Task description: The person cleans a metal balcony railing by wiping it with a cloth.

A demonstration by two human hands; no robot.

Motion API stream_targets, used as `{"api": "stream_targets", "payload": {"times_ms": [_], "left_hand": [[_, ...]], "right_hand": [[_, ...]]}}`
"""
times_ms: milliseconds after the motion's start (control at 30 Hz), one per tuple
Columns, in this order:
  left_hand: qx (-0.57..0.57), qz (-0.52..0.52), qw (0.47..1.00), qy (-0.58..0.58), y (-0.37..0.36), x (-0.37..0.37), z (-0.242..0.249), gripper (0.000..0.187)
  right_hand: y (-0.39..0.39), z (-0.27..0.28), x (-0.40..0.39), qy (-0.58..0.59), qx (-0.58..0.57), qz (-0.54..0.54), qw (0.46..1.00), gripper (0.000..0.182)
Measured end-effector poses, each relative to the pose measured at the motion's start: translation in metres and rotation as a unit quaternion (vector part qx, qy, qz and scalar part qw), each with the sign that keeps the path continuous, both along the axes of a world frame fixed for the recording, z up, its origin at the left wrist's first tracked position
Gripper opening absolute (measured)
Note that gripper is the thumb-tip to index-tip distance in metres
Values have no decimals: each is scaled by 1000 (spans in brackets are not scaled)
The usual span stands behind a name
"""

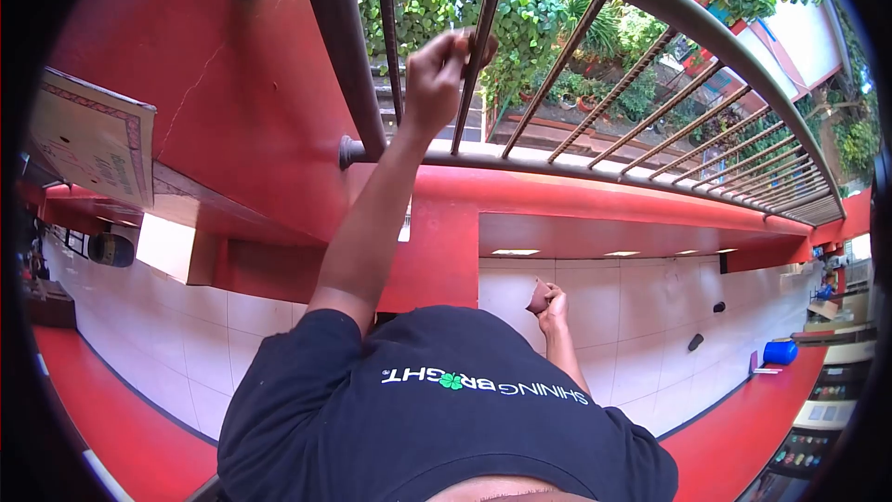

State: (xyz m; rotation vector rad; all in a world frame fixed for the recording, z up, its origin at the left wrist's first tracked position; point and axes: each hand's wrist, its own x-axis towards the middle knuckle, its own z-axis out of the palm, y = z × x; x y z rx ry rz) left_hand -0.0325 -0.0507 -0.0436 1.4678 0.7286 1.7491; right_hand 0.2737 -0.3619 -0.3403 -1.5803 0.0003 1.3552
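My left hand (444, 70) is raised at the end of an outstretched arm, its fingers closed round a dark upright bar (485, 14) of the metal railing. Whether anything thin lies between the fingers and the bar is hidden. Low in front of my body, my right hand (555, 305) pinches a small reddish-brown piece (537, 296) that looks like a folded sheet of sandpaper. That hand is well apart from the railing.
The curved top rail (669, 14) runs off to the right above a red ledge (595, 193). A framed sheet (93, 135) hangs on the red wall at left. Below are pale floor tiles (641, 316), dark small objects (695, 342) and a blue container (780, 352). Plants grow outside.
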Motion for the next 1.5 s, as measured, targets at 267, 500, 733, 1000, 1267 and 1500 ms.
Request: {"api": "stream_targets", "payload": {"times_ms": [267, 500, 733, 1000, 1267, 1500], "left_hand": [[10, 12, 1000, -5, -2, 6, 11, 27], [33, -5, 994, -101, 0, 3, 101, 30], [-30, -51, 995, -86, -11, 2, 29, 28], [64, 82, 994, -33, -11, 3, 96, 27], [-59, 45, 997, 23, -17, 10, -6, 27], [32, 88, 995, 26, -10, -1, 87, 29]], "right_hand": [[6, 2, 5, -24, -4, 0, 1000, 51], [-20, -33, 31, -59, -56, 32, 996, 46], [-42, -18, 51, 58, -72, 137, 986, 18], [169, 194, 23, -420, 289, 153, 847, 38], [252, 356, -31, -591, 391, 144, 691, 26], [257, 355, -37, -524, 395, 156, 738, 25]]}}
